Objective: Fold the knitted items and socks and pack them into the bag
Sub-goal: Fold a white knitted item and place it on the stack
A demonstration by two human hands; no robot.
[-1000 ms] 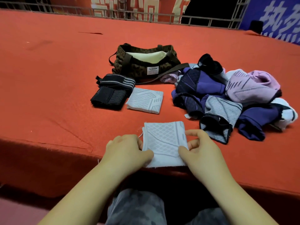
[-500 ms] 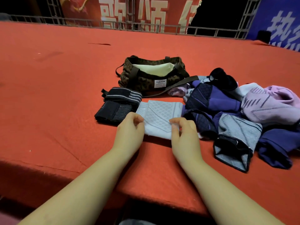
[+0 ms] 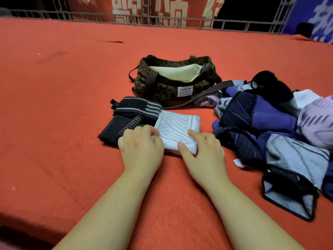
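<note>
White folded knit (image 3: 177, 127) pinched at near edge by left hand (image 3: 142, 147) and right hand (image 3: 203, 150); positioned beside black folded knit (image 3: 129, 116), before bag (image 3: 173, 82).

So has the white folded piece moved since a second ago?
Yes. The white folded piece went from the near table edge away from the person, toward the bag. It now lies beside the black folded piece, with the left hand and right hand on it.
</note>
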